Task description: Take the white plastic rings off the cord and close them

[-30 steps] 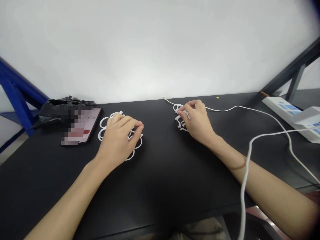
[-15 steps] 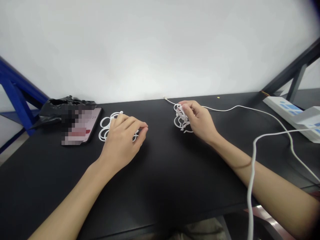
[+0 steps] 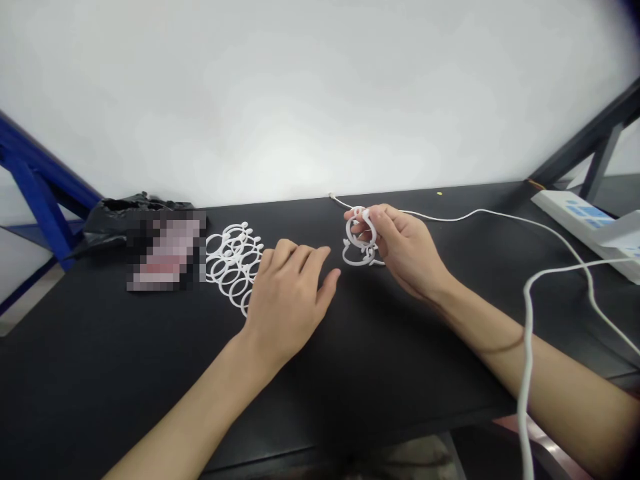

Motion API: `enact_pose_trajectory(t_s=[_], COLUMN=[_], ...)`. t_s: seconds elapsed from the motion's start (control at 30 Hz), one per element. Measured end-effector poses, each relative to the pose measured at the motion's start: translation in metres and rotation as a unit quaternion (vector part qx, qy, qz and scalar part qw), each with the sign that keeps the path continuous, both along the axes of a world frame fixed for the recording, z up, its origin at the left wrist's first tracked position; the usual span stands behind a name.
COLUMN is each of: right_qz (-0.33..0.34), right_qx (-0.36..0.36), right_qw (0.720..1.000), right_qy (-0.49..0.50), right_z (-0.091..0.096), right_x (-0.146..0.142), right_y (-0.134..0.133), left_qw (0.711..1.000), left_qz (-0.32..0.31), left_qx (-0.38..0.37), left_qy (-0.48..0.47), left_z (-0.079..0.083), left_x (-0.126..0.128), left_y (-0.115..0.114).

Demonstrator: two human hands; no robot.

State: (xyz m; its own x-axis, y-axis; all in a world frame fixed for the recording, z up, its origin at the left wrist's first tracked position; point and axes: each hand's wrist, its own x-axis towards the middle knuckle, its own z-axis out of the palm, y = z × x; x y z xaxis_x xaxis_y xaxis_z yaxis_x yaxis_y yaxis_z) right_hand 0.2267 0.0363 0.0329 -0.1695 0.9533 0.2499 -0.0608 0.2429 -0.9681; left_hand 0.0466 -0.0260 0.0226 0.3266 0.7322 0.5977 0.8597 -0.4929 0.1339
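On the black table, several white plastic rings (image 3: 233, 270) with small knobbed ends lie overlapping in a pile, left of centre. My left hand (image 3: 290, 293) is over the table just right of this pile and hides part of it. Its thumb and fingers are apart, with nothing between them. My right hand (image 3: 400, 250) pinches a white plastic ring (image 3: 361, 230) between thumb and fingers. Below that ring, more white rings (image 3: 355, 257) show close to the fingers; whether they are held or lie on the table I cannot tell.
At the back left are a crumpled black plastic bag (image 3: 107, 217) and a blurred-out pinkish flat object (image 3: 165, 257). A white cable (image 3: 480, 212) runs across the right side towards a white device with blue keys (image 3: 583, 213). A blue metal frame (image 3: 37, 180) stands at the left.
My left hand has moved right, off the ring pile, and its fingers have opened. My right hand has stayed nearly in place, with a ring now more plainly visible in its fingers.
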Motion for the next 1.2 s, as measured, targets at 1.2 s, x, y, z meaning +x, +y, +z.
enact_pose_trajectory(t_s=[1.2], right_qz=[-0.015], right_qx=[-0.007], right_qw=[0.999], right_qy=[-0.036], right_z=[0.002], right_x=[-0.002], right_y=[-0.006], left_qw=[0.990], left_qz=[-0.046], left_qx=[-0.034], left_qy=[-0.130], left_z=[-0.012], left_x=[0.006], left_y=[0.001])
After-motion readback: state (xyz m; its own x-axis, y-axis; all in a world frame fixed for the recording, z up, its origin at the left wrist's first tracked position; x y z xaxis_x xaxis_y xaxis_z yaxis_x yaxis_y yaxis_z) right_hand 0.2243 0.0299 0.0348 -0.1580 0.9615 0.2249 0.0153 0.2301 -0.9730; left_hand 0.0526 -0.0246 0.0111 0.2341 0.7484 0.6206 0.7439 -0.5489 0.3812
